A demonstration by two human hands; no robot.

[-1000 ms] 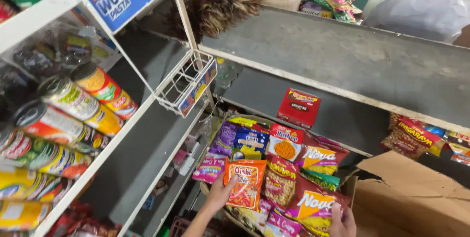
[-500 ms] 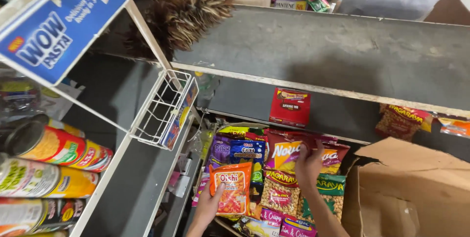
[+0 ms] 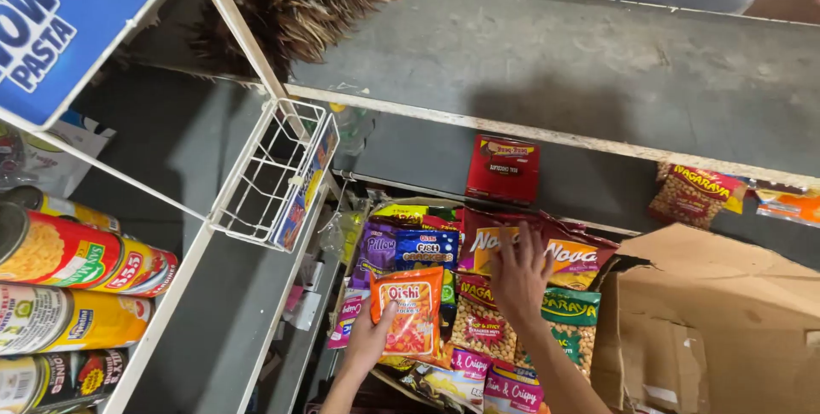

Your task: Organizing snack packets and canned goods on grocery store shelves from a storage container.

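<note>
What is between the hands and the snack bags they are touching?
Nothing visible. The left hand grips the orange snack bag directly at its lower edge. The right hand lies flat on the red and yellow snack bag at the back of the pile, with no other thing over either hand.

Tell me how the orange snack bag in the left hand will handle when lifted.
The orange snack bag looks puffed and thin-walled, so it is probably light and floppy, crumpling under pressure. Its glossy film may be slippery. The left hand grips it at the lower edge, so its top would likely sag or tilt toward the other bags.
</note>
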